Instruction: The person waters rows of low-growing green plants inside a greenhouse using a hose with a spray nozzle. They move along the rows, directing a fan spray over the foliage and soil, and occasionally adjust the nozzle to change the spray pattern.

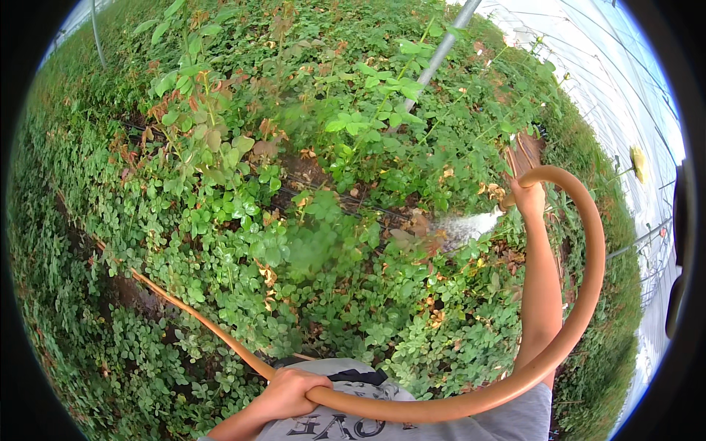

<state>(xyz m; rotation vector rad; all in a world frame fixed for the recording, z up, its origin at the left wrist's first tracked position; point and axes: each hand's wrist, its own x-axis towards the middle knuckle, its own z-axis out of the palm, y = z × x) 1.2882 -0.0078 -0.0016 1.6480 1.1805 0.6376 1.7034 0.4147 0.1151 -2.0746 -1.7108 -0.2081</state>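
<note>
A thick orange-brown garden hose (593,264) curves in a wide loop in front of my body. My right hand (528,197) grips it near its outlet, with the arm stretched out at the right. White water spray (469,227) leaves that end towards the left and falls among rose plants (309,242). Close to my waist, my left hand (292,392) is closed around a lower stretch of the same hose. From there the hose runs off to the upper left between the plants.
A slanting metal pole (441,58) rises among the plants, and another thin post (98,34) stands far left. Dark drip lines (342,204) lie on the soil. White plastic sheeting (612,71) forms the greenhouse wall at right. A pale yellow rose (638,164) sticks out before it.
</note>
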